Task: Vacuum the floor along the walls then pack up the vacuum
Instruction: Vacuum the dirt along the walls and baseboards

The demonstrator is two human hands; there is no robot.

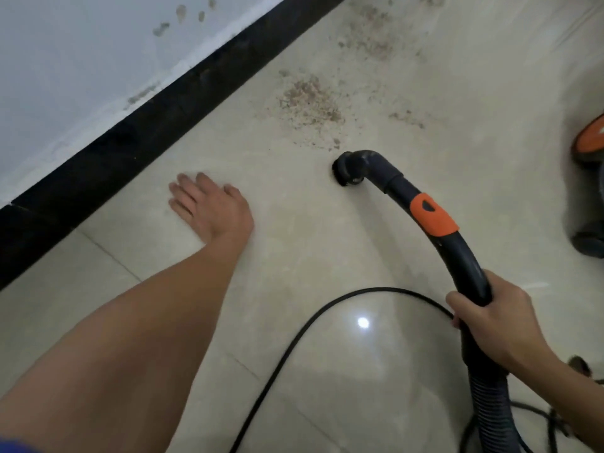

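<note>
While the fingers (464, 305) of the right hand (493, 325) curl round the curved vacuum handle (457, 256), its long axis runs forward from them to the nozzle (348, 170), resting on the floor (294, 256) well ahead. The grit patch (310, 103) lies just beyond the nozzle, farther from those fingers, toward the black skirting (130, 142). The left hand (209, 204) lies flat on the floor, fingers straight, holding nothing.

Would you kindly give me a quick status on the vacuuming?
Left hand open, flat on floor. Right hand grips handle. Nozzle down, just short of dirt. Cord loops across floor beside handle.
</note>
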